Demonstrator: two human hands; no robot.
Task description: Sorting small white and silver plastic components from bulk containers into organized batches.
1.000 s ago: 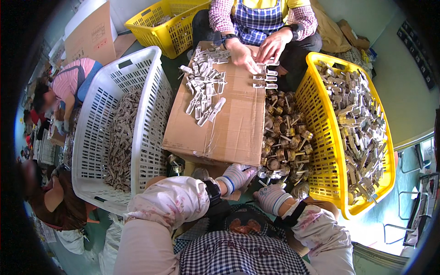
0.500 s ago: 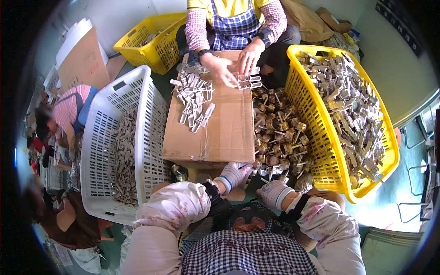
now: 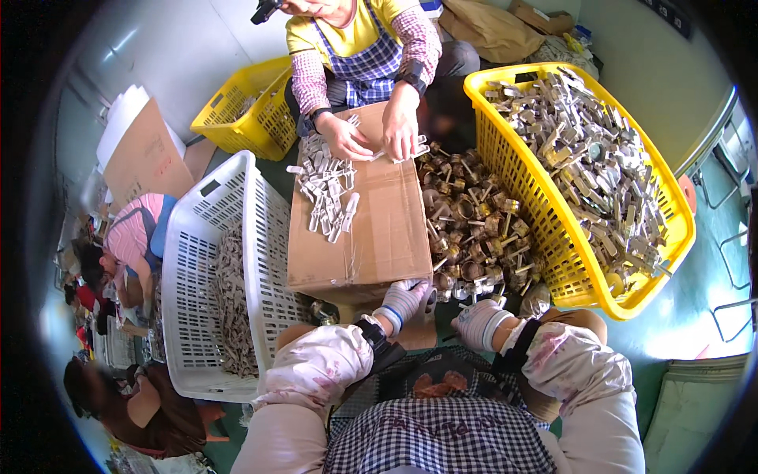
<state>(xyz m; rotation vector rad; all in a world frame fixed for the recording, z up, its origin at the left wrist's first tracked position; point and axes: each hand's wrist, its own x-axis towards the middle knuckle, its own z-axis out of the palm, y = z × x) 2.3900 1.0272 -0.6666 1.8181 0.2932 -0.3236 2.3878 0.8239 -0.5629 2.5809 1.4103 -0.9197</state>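
Note:
My left hand (image 3: pixel 405 303), in a striped knit glove, is closed at the near edge of a cardboard box (image 3: pixel 359 253). A small dark, rounded metal part (image 3: pixel 429 299) shows at its fingertips. To the right, my right hand (image 3: pixel 480 324), gloved alike, has its fingers curled in front of a heap of brass-coloured metal cups with stems (image 3: pixel 474 221). What it holds, if anything, is too small to make out. Pale metal clips (image 3: pixel 324 189) lie on the box top. Across the box, a co-worker's two hands (image 3: pixel 375 138) handle clips near the far right corner.
A yellow basket (image 3: pixel 545 213) full of flat metal pieces stands at the right. On the left is a white basket (image 3: pixel 254 237) with grey metal pieces inside. Another yellow basket (image 3: pixel 237 130) sits behind it. Other people (image 3: pixel 130 237) work at the far left.
The whole view has shifted and tilted. The co-worker's left hand has moved off the clip row, and both their hands now meet over clips. My hands stay near the box's front edge.

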